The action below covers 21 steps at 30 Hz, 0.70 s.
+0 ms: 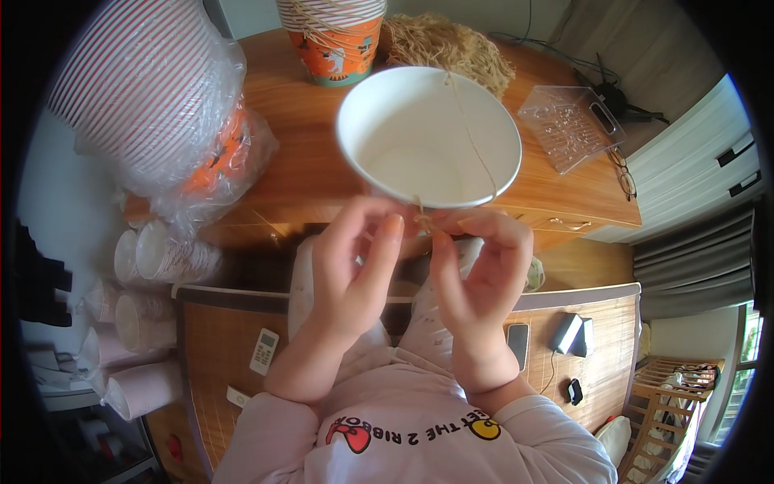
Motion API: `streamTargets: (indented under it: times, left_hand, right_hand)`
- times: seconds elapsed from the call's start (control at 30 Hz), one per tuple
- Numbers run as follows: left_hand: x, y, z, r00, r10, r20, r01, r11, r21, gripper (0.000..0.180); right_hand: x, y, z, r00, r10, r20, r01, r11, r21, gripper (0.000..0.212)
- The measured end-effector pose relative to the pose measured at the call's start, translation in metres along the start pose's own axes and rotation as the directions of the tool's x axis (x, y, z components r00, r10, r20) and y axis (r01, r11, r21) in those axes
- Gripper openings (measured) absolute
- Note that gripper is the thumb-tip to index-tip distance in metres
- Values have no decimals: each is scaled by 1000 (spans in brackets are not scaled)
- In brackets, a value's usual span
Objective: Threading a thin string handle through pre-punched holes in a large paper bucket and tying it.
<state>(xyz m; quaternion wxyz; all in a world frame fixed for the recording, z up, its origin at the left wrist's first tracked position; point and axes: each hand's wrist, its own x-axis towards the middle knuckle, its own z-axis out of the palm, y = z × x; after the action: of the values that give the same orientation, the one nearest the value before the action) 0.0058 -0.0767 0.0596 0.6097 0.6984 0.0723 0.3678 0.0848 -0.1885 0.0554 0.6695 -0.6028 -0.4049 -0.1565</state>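
Observation:
A white-lined paper bucket point(387, 121) faces me with its wide mouth, near the front edge of the wooden desk. Thin tan twine point(461, 109) runs loosely across the mouth from the far rim toward the near right rim. At the near rim, a loop or knot of twine point(422, 221) hangs between my fingertips. My left hand point(359, 262) pinches it from the left, thumb against fingers. From the right, my right hand point(482, 270) pinches the same twine. The bucket's outer side is mostly hidden.
Behind stand nested orange-printed buckets point(334, 56) draped with twine, beside a twine heap point(451, 50). A plastic-wrapped bucket stack point(149, 105) is at left. To the right are a clear tray point(568, 129) and glasses point(624, 173). A remote point(264, 352) and phone point(518, 347) flank me.

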Motion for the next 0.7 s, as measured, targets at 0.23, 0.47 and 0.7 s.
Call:
streamTargets:
  times: [0.23,0.47,0.7]
  left_hand:
    - [4,-1,2,967,-238,94,256,903,-345,22]
    - [6,-10,0,934,-303,190,358,808,-467,18]
    - [2,-14,5,940,-308,147,341,820,-459,14]
  right_hand:
    - [0,1,-3,993,28,117,-33,999,34,36]
    - [-2,4,-4,990,90,106,-95,994,46,35]
    - [-6,10,-3,993,105,52,-108,993,54,31]
